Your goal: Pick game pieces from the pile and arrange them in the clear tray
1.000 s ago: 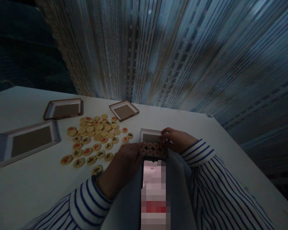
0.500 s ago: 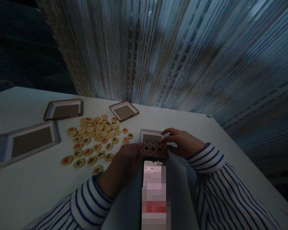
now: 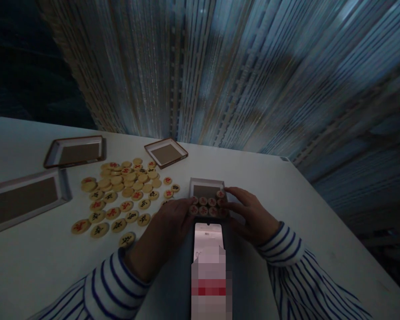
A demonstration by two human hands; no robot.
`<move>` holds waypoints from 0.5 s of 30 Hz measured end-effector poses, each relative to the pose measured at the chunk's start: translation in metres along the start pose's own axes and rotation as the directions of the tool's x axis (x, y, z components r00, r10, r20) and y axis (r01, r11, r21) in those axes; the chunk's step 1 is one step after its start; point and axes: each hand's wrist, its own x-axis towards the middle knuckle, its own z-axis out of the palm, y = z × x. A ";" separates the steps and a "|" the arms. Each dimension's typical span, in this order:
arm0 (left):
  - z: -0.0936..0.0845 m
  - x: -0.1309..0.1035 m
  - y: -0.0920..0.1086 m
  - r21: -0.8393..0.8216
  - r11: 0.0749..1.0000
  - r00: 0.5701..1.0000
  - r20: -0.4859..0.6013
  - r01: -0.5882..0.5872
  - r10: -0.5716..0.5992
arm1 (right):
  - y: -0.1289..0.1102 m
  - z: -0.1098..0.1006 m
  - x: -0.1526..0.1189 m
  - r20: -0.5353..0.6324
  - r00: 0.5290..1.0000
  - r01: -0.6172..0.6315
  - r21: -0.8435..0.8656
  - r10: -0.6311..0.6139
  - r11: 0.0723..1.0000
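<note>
Yellowish discs are lying at the small box's nine o'clock; the left hand, grip unclear, is touching that light-looking, stiff box, best held by its walls, at the phone's twelve o'clock; the right hand is spreading its fingers alongside.

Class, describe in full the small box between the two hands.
The small box is a shallow, open rectangular tray with pale walls and a flat grey-brown floor, perhaps cardboard. It lies flat, open side up, just beyond the phone. Round pieces with red characters fill two near rows; one more sits behind them at the right. The left hand touches its left side, the right hand its right.
</note>
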 end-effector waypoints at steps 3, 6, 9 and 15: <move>0.000 0.000 0.000 0.007 1.000 1.000 0.011 0.003 -0.003 | 0.001 0.002 0.000 0.014 1.000 0.007 -0.004 -0.007 1.000; 0.001 0.001 -0.001 0.005 1.000 1.000 0.011 -0.008 0.008 | 0.002 0.003 0.000 0.014 1.000 0.015 0.006 -0.015 1.000; 0.001 0.001 0.000 0.005 1.000 1.000 0.002 -0.007 0.007 | 0.002 0.003 -0.001 0.013 1.000 0.026 0.014 -0.026 1.000; -0.002 0.002 0.002 -0.006 1.000 1.000 -0.007 0.013 -0.013 | 0.002 0.002 -0.001 0.035 0.999 0.004 0.006 -0.005 1.000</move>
